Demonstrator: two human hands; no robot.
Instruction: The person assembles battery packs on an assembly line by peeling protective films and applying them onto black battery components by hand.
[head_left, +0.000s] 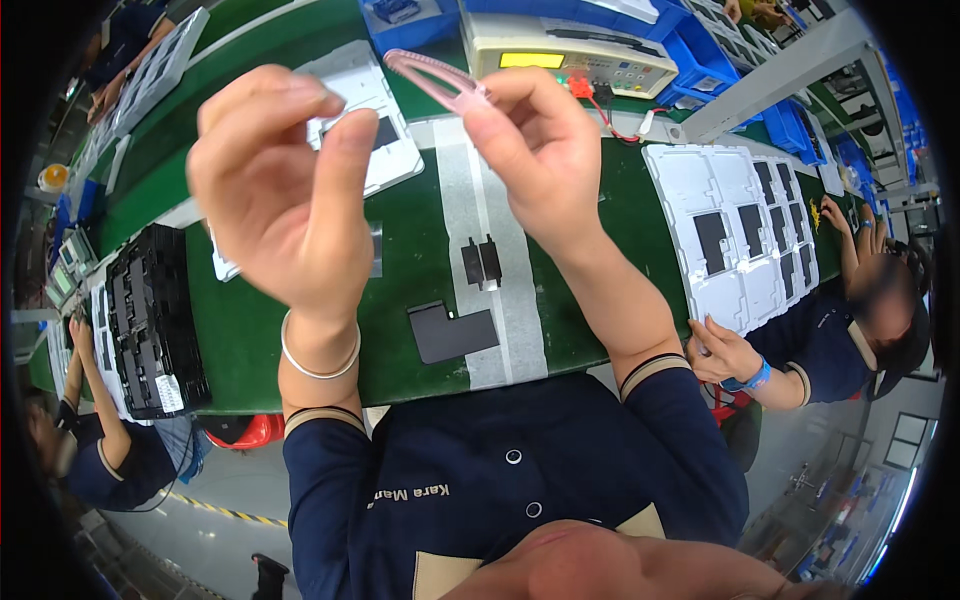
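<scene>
My right hand [545, 150] is raised over the bench, thumb and forefinger closed on a pink looped band [430, 72] with a ridged edge. The loop stretches out leftward from the grip. To its left hangs my left hand [285, 190], fingers half curled and the thumb apart from them; nothing shows between them. Below the hands, a dark L-shaped flat piece [450, 335] lies partly on a pale strip [515, 345] across the green bench. Farther up that strip lie two small black parts [482, 262] side by side. My left hand partly hides a white tray [400, 165] behind it.
A tester with a yellow display [570, 60] and red and black leads stands at the back. At right, a co-worker's hand [722, 352] touches a white tray [725, 290] of dark pieces. Black trays [150, 320] are stacked left. Blue bins [690, 60] stand behind.
</scene>
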